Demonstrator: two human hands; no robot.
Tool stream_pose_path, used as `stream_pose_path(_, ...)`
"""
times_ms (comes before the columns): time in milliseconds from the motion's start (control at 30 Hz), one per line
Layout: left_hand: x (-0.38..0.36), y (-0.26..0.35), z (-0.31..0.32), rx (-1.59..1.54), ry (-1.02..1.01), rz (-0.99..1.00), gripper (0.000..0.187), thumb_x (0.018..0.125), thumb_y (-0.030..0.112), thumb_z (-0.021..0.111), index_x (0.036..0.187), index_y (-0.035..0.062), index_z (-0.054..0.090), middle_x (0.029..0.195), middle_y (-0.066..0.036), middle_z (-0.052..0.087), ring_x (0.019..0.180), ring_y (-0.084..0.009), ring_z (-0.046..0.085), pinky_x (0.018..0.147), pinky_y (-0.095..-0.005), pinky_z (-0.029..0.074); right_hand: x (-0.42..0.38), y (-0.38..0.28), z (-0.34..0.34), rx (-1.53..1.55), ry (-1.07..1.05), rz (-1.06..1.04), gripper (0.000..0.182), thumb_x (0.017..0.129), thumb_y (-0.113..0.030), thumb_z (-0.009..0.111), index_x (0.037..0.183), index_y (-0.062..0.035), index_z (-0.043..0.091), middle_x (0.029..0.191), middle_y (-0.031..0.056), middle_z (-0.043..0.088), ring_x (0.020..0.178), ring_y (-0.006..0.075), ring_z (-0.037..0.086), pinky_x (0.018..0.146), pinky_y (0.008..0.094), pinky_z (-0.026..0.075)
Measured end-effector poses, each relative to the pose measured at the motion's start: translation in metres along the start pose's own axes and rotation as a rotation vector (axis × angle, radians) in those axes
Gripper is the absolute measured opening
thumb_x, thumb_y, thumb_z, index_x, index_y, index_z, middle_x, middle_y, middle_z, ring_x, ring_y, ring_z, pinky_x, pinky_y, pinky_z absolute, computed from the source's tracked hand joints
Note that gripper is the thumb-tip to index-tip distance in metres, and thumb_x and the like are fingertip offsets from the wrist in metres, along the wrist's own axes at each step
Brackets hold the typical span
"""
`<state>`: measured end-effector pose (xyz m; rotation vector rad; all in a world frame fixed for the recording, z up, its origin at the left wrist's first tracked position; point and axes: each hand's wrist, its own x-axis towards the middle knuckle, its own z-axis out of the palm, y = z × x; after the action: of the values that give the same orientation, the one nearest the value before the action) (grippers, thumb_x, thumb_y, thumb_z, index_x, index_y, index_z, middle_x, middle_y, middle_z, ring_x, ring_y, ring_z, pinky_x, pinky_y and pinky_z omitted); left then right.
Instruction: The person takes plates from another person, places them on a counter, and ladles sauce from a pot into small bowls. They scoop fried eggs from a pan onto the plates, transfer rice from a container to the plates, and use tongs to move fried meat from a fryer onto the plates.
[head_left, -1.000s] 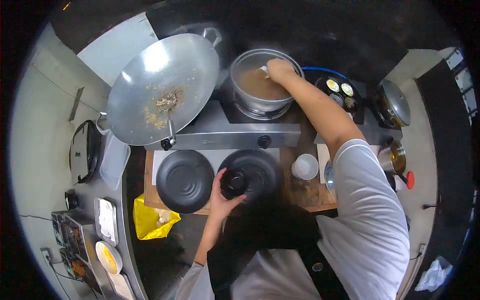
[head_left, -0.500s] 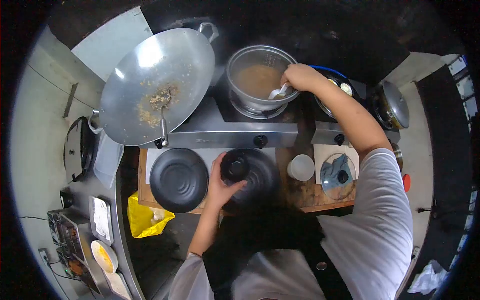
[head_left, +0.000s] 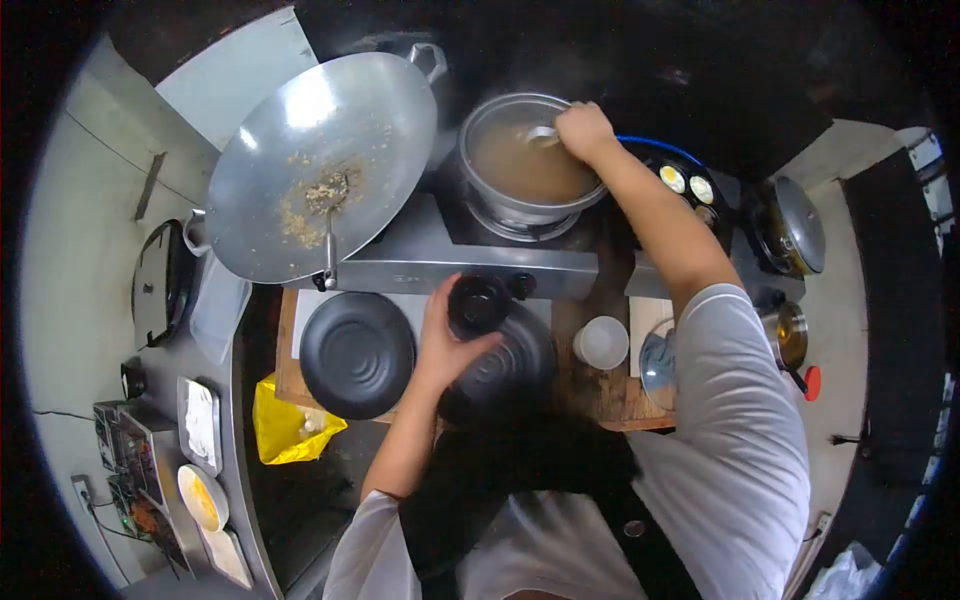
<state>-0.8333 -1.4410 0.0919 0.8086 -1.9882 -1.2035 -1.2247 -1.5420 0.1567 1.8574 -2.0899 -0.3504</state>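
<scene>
Left grip (head_left: 450, 345) cupping bowl (head_left: 478, 306) | right grip (head_left: 585, 130) outstretched, holding ladle (head_left: 542, 132) over pot (head_left: 520, 211)

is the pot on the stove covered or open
Open: the pot is uncovered, and brownish liquid shows inside its rim.

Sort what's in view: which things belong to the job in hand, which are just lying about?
In the job, by the look of it:
black bowl, held in the left grip
white ladle, held in the right grip
pot of brownish liquid, under the right grip

Apparently just lying about, untouched:
wok
white tub
glass lid
yellow bag
</scene>
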Motion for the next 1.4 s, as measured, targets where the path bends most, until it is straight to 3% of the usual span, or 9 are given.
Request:
stream_pose_path(267, 0.023, -0.016, 0.005, -0.056, 0.022, 0.007, 0.094, 0.055, 0.013, 0.088, 0.136, 0.0031, 0.040, 0.123, -0.016, 0.051, 0.116, -0.0321, 0.051, 0.098, -0.0390, 0.042, -0.055, 0.010, -0.051, 0.092, -0.331, -0.033, 0.019, 0.080, -0.013, 0.060, 0.092, -0.0057, 0.072, 0.100, 0.0155, 0.069, 0.099, 0.0299, 0.066, 0.086, 0.0464, 0.048)
stream_pose_path(500, 0.048, 0.001, 0.008, 0.003, 0.042, 0.078, 0.094, 0.055, 0.014, 0.088, 0.135, 0.0043, 0.041, 0.120, -0.017, 0.052, 0.114, -0.0326, 0.053, 0.096, -0.0395, 0.044, -0.022, 0.011, -0.006, 0.383, -0.087, 0.280, 0.021, 0.080, -0.010, 0.056, 0.091, -0.0017, 0.071, 0.096, 0.0199, 0.068, 0.091, 0.0356, 0.067, 0.076, 0.0454, 0.054)
stream_pose_path(533, 0.049, 0.004, 0.008, 0.021, 0.044, 0.096, 0.093, 0.055, 0.014, 0.088, 0.135, 0.0045, 0.041, 0.121, -0.017, 0.052, 0.114, -0.0328, 0.052, 0.097, -0.0398, 0.043, -0.017, 0.009, 0.003, 0.363, -0.053, 0.333, 0.017, 0.082, -0.016, 0.057, 0.089, -0.0101, 0.071, 0.093, 0.0168, 0.068, 0.090, 0.0352, 0.066, 0.079, 0.0464, 0.052)
stream_pose_path(867, 0.048, 0.000, 0.006, 0.016, 0.043, 0.075, 0.092, 0.056, 0.015, 0.088, 0.135, 0.0041, 0.042, 0.123, -0.018, 0.052, 0.116, -0.0336, 0.051, 0.099, -0.0406, 0.042, 0.020, -0.021, 0.030, 0.482, -0.067, 0.484, 0.024, 0.079, -0.010, 0.055, 0.093, -0.0003, 0.072, 0.099, 0.0205, 0.068, 0.089, 0.0359, 0.067, 0.078, 0.0460, 0.052)
stream_pose_path(933, 0.048, 0.005, 0.004, 0.039, 0.042, 0.040, 0.093, 0.056, 0.015, 0.088, 0.135, 0.0037, 0.042, 0.122, -0.018, 0.052, 0.116, -0.0339, 0.051, 0.099, -0.0405, 0.042, 0.049, -0.013, 0.075, 0.421, -0.333, 0.266, 0.024, 0.079, -0.010, 0.056, 0.095, -0.0008, 0.071, 0.098, 0.0208, 0.068, 0.085, 0.0389, 0.067, 0.078, 0.0468, 0.051)
stream_pose_path(1067, 0.052, -0.001, 0.005, -0.035, 0.040, 0.041, 0.093, 0.055, 0.015, 0.088, 0.134, 0.0031, 0.042, 0.122, -0.019, 0.052, 0.115, -0.0344, 0.052, 0.098, -0.0405, 0.042, 0.055, -0.013, 0.087, 0.321, -0.373, -0.104, 0.018, 0.081, -0.009, 0.057, 0.088, -0.0019, 0.071, 0.081, 0.0171, 0.069, 0.065, 0.0330, 0.064, 0.060, 0.0446, 0.049)
stream_pose_path(1133, 0.054, 0.004, 0.004, 0.028, 0.078, 0.094, 0.093, 0.055, 0.015, 0.089, 0.134, 0.0023, 0.042, 0.120, -0.019, 0.052, 0.115, -0.0348, 0.051, 0.098, -0.0408, 0.042, 0.033, -0.015, 0.049, 0.923, -0.565, 0.339, 0.013, 0.085, -0.011, 0.057, 0.081, -0.0046, 0.067, 0.064, 0.0086, 0.059, 0.051, 0.0198, 0.052, 0.045, 0.0343, 0.039)
stream_pose_path(1233, 0.061, 0.001, 0.003, 0.021, 0.068, 0.058, 0.092, 0.054, 0.015, 0.088, 0.132, 0.0020, 0.042, 0.119, -0.019, 0.052, 0.114, -0.0352, 0.051, 0.097, -0.0412, 0.042, 0.013, -0.005, 0.031, 1.414, -0.639, 0.595, 0.012, 0.087, -0.015, 0.059, 0.079, -0.0070, 0.063, 0.060, 0.0012, 0.049, 0.048, 0.0105, 0.038, 0.041, 0.0259, 0.028)
stream_pose_path(1400, 0.080, 0.006, 0.004, 0.102, 0.134, 0.121, 0.090, 0.054, 0.015, 0.088, 0.131, 0.0022, 0.043, 0.121, -0.018, 0.050, 0.115, -0.0333, 0.050, 0.098, -0.0396, 0.041, -0.005, 0.014, 0.011, 1.720, -0.612, 0.610, 0.010, 0.088, -0.014, 0.062, 0.094, -0.0055, 0.064, 0.075, 0.0030, 0.057, 0.060, 0.0112, 0.047, 0.046, 0.0256, 0.034)
